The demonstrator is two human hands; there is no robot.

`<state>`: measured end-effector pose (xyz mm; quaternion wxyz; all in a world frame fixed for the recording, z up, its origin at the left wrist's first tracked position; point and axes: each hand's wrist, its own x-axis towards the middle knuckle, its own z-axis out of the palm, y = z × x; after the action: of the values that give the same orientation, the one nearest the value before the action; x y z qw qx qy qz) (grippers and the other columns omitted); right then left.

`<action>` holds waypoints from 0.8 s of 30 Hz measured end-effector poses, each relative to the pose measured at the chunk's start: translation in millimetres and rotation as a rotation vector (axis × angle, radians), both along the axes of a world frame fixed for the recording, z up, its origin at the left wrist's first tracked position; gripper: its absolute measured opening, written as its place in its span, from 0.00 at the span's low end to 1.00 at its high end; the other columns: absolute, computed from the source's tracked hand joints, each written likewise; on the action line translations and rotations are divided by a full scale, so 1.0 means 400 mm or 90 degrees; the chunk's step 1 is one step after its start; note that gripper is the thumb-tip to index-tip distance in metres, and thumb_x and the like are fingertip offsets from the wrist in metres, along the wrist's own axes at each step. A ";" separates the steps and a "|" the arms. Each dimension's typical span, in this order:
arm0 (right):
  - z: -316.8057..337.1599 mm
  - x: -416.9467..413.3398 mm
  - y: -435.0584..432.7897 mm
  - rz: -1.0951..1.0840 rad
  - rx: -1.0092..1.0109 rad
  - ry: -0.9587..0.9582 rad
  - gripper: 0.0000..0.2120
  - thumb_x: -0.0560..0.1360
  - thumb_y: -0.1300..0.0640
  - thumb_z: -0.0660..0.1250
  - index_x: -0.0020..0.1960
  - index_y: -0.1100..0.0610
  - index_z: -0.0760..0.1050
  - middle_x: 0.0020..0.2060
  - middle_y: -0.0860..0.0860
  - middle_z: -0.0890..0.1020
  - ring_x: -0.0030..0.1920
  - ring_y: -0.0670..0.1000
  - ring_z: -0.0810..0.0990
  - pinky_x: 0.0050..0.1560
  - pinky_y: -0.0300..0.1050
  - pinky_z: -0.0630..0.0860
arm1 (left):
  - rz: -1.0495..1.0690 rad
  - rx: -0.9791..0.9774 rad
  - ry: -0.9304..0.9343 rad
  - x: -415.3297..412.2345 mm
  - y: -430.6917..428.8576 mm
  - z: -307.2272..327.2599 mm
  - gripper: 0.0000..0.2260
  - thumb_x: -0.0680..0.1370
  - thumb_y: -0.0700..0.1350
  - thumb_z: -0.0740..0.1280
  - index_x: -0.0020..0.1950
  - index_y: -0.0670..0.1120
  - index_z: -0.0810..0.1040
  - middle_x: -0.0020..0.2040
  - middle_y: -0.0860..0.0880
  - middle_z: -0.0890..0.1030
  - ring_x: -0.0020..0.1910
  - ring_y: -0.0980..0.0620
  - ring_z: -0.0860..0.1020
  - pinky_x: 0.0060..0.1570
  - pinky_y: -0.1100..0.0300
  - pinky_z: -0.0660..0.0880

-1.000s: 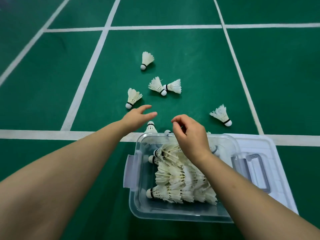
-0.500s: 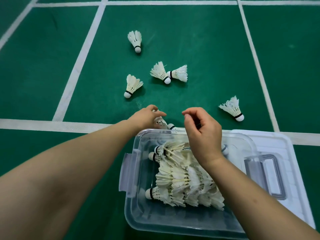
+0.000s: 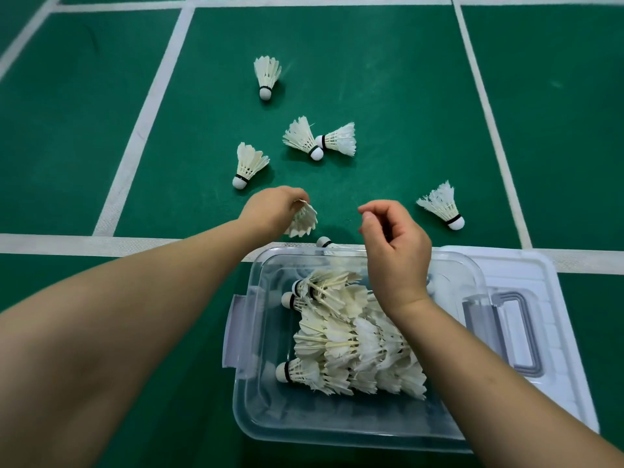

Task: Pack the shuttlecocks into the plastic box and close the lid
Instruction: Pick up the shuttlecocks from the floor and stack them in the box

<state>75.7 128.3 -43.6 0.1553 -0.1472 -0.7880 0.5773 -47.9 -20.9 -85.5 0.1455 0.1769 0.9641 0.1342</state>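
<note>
Left hand [image 3: 270,211] pinching a shuttlecock [image 3: 303,221] by its feathers above the green floor [image 3: 388,79], five loose shuttlecocks [image 3: 248,165] beyond, clear box [image 3: 256,393] part-filled, right hand [image 3: 396,244] empty and loosely curled above it, lid [image 3: 547,298] beside.

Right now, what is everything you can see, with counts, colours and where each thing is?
Loose shuttlecocks: five, white, on the floor beyond the box, nearest at, farthest at.
Shuttlecock by the box: one, white, only partly seen past the far rim.
Held shuttlecock: one, white, in the left hand.
Packed shuttlecocks: a pile, white, uncountable, inside the box.
Plastic box: one, clear, open, near centre.
Lid: one, white with grey handle, right of the box.
Court floor: green, white lines.
Left hand: fingers closed on the shuttlecock.
Right hand: over the box, empty.
</note>
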 end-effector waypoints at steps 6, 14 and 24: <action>0.015 0.017 0.031 -0.061 -0.041 -0.032 0.12 0.76 0.63 0.63 0.39 0.48 0.74 0.32 0.48 0.76 0.37 0.50 0.75 0.39 0.41 0.70 | -0.012 0.016 0.035 0.000 0.029 0.072 0.11 0.79 0.41 0.60 0.58 0.46 0.78 0.58 0.44 0.79 0.58 0.43 0.75 0.52 0.55 0.70; 0.019 0.027 0.087 -0.022 0.180 -0.107 0.07 0.77 0.59 0.61 0.49 0.56 0.78 0.36 0.48 0.77 0.38 0.50 0.73 0.43 0.46 0.71 | -0.082 -0.046 -0.067 0.005 0.084 0.079 0.11 0.79 0.39 0.57 0.58 0.42 0.75 0.54 0.40 0.80 0.54 0.42 0.75 0.48 0.56 0.70; 0.023 0.038 0.095 0.024 0.316 -0.210 0.10 0.78 0.55 0.57 0.52 0.53 0.76 0.41 0.53 0.82 0.44 0.56 0.77 0.41 0.47 0.68 | -0.199 -0.125 -0.141 0.025 0.169 0.053 0.18 0.76 0.32 0.56 0.61 0.44 0.76 0.58 0.42 0.79 0.57 0.43 0.75 0.51 0.57 0.70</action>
<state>90.8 166.5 -34.2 0.0459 -0.1820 -0.9221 0.3383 -37.8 46.8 -64.4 0.2865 0.2934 0.9114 0.0338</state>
